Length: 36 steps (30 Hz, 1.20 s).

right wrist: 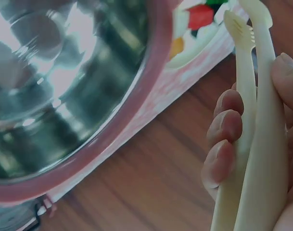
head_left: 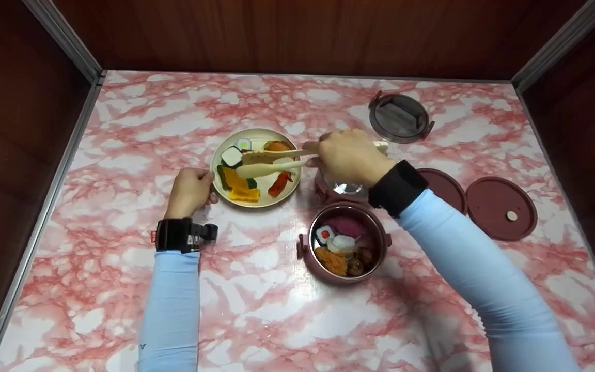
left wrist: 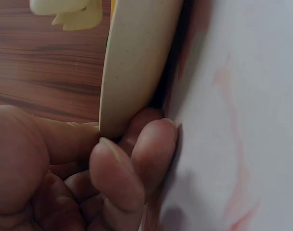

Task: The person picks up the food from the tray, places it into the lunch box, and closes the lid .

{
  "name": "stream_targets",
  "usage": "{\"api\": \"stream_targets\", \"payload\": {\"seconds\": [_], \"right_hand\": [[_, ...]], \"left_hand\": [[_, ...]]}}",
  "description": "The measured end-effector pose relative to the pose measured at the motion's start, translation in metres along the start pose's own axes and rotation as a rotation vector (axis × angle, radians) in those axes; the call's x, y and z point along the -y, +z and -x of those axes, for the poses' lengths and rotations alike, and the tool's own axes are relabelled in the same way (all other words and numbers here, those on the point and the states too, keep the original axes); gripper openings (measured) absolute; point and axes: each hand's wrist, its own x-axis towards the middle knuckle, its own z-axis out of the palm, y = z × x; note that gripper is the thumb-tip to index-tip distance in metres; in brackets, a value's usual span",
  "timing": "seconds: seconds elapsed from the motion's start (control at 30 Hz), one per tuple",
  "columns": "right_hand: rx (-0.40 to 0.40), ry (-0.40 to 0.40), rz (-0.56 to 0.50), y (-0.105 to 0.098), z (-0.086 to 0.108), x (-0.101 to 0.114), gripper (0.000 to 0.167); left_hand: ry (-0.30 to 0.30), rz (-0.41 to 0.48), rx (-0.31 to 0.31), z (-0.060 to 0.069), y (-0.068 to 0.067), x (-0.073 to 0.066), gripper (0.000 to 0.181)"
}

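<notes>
The right hand (head_left: 349, 155) grips cream, plastic-looking tongs (head_left: 264, 169), arms slightly parted, their long axis running leftward over assorted food pieces (head_left: 236, 180) on a round cream plate (head_left: 264, 203) (whether the tips touch any, I cannot tell). The left hand (head_left: 189, 192) pinches that plate's left rim, while a round, dark-red, steel-lined pot (head_left: 346, 279) of food stands apart, nearer the person and rightward.
</notes>
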Motion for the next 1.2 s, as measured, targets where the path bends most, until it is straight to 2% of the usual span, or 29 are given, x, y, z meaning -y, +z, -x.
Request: {"api": "stream_targets", "payload": {"seconds": [0.13, 0.3, 0.57, 0.7, 0.83, 1.0, 1.1, 1.2], "right_hand": [[0.002, -0.055, 0.043, 0.002, -0.003, 0.019, 0.025], [-0.037, -0.103, 0.137, 0.005, -0.007, 0.033, 0.030], [-0.100, -0.088, 0.293, 0.004, -0.003, 0.052, 0.033], [-0.120, -0.047, 0.375, 0.000, 0.003, 0.067, 0.033], [-0.079, -0.007, 0.451, -0.004, 0.003, 0.077, 0.030], [-0.035, -0.019, 0.516, -0.004, -0.003, 0.080, 0.025], [0.008, -0.016, 0.504, -0.005, -0.008, 0.081, 0.025], [0.089, 0.019, 0.444, -0.009, -0.015, 0.083, 0.019]], "left_hand": [[-0.017, 0.012, 0.006, -0.001, -0.001, -0.001, 0.032], [-0.026, 0.017, 0.012, 0.000, -0.001, -0.001, 0.033], [-0.028, 0.013, 0.015, 0.000, 0.000, -0.001, 0.033], [-0.019, 0.022, 0.017, -0.001, 0.001, -0.001, 0.033], [-0.016, 0.014, 0.006, -0.001, 0.001, -0.001, 0.033], [-0.022, 0.014, 0.010, -0.001, 0.000, 0.000, 0.033], [-0.019, 0.011, 0.011, -0.001, 0.000, -0.001, 0.033], [-0.023, 0.007, 0.009, 0.000, 0.000, -0.001, 0.033]]}}
